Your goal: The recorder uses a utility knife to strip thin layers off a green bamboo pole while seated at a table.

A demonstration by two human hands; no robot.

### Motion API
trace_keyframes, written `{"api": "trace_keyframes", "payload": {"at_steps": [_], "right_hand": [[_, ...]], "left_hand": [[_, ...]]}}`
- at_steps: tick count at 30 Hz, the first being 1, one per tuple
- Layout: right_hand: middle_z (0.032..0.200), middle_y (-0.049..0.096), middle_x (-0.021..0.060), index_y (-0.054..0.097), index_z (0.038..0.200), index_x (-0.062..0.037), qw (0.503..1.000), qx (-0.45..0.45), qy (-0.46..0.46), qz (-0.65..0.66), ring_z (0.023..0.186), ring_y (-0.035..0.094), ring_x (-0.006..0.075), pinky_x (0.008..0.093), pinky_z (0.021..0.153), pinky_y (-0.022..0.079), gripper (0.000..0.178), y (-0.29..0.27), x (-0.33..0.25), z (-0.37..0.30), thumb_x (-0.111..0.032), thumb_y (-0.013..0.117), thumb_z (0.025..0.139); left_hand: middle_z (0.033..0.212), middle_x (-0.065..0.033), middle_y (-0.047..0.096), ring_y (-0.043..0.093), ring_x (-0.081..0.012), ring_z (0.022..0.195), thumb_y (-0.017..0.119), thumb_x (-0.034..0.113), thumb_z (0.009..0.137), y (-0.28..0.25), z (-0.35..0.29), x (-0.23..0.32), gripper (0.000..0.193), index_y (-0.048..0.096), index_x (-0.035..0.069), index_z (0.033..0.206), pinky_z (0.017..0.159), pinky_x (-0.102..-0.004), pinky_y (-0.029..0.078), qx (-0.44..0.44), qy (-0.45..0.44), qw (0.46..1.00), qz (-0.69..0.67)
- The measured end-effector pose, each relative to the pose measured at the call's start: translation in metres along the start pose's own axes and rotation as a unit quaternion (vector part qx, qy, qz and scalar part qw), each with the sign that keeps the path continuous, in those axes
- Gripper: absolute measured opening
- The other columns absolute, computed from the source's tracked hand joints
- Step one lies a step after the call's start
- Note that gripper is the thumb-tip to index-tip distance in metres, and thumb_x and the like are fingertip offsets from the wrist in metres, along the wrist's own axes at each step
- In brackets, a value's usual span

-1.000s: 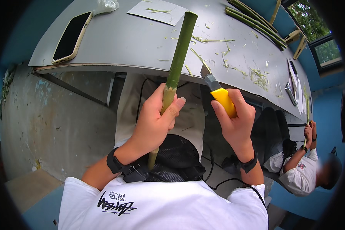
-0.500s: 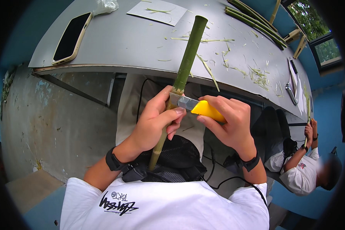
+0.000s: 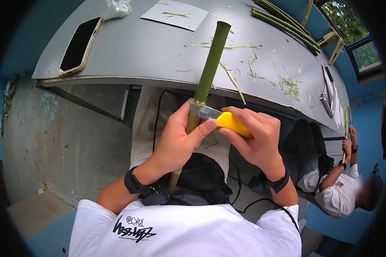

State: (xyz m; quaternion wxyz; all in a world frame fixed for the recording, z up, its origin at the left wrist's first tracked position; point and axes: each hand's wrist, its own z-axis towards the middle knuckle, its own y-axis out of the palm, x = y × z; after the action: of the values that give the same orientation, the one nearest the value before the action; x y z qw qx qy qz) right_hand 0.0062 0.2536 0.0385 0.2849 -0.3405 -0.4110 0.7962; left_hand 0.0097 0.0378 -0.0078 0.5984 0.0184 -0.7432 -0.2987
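A green bamboo stalk (image 3: pixel 212 64) slants away from me, its cut end over the table and its paler lower part against my lap. My left hand (image 3: pixel 176 139) is wrapped round it just below a scraped, pale joint, with the thumb reaching right to the knife. In my right hand (image 3: pixel 261 135) is a yellow-handled utility knife (image 3: pixel 235 124), gripped between thumb and curled fingers. Its blade lies across the stalk at the joint, touching it. The left fingers behind the stalk are partly hidden.
The grey table (image 3: pixel 137 51) carries a phone (image 3: pixel 79 45), a plastic bag (image 3: pixel 117 8), a white sheet (image 3: pixel 176 15), green shavings (image 3: pixel 291 85), more bamboo stalks (image 3: pixel 285 25) and a hacksaw (image 3: pixel 328 96). At right another person (image 3: pixel 341 184) holds a thin stalk. Black cables hang near my lap.
The stalk has slid slightly toward me. My left hand has turned a little, its thumb shifting right along the knife. My right hand has barely moved.
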Motion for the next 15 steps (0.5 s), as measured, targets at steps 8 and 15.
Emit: {"api": "trace_keyframes", "payload": {"at_steps": [8,15], "right_hand": [[0.081,0.072,0.0026,0.074,0.112,-0.0103,1.000,0.001,-0.004,0.029,0.057,0.063,0.0211,0.0311,0.054,0.048,0.037,0.0014,0.0022,0.0000,-0.029,0.085,0.082],[0.080,0.072,0.0035,0.074,0.112,-0.0098,0.999,0.007,-0.009,0.040,0.057,0.064,0.0216,0.0309,0.054,0.048,0.038,0.0052,0.0018,0.0006,-0.029,0.085,0.082]], "left_hand": [[0.081,0.0067,0.052,0.042,0.0011,0.061,0.069,0.020,0.102,0.0005,-0.0014,0.0056,0.029,0.054,0.006,0.122,0.052,-0.0193,0.032,-0.006,0.006,1.000,-0.005],[0.081,0.0065,0.052,0.041,0.0010,0.060,0.069,0.020,0.102,-0.0034,-0.0031,0.0048,0.031,0.053,0.006,0.125,0.051,-0.0198,0.032,-0.014,0.001,1.000,-0.009]]}}
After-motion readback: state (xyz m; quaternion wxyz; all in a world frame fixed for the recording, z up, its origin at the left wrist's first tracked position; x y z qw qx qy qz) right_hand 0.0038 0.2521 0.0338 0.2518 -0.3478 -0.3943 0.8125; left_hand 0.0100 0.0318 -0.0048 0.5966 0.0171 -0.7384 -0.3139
